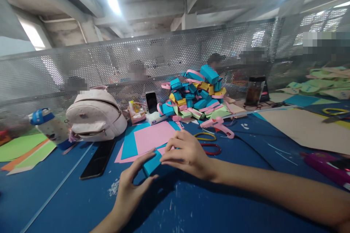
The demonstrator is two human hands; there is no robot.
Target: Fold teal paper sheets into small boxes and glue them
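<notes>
Blue box (152,164) near pink paper (151,136)

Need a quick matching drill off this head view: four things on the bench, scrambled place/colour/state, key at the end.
Things
1. backpack
2. blue paper piece
3. glue gun
4. phone in front of the backpack

Place, colour or state
A. dark-screened, lying flat
B. pale, just right of the bottle
C. pink, pistol-shaped
D. between the fingers of the left hand and those of the right hand

Pairs: 1-B, 2-D, 3-C, 4-A
</notes>
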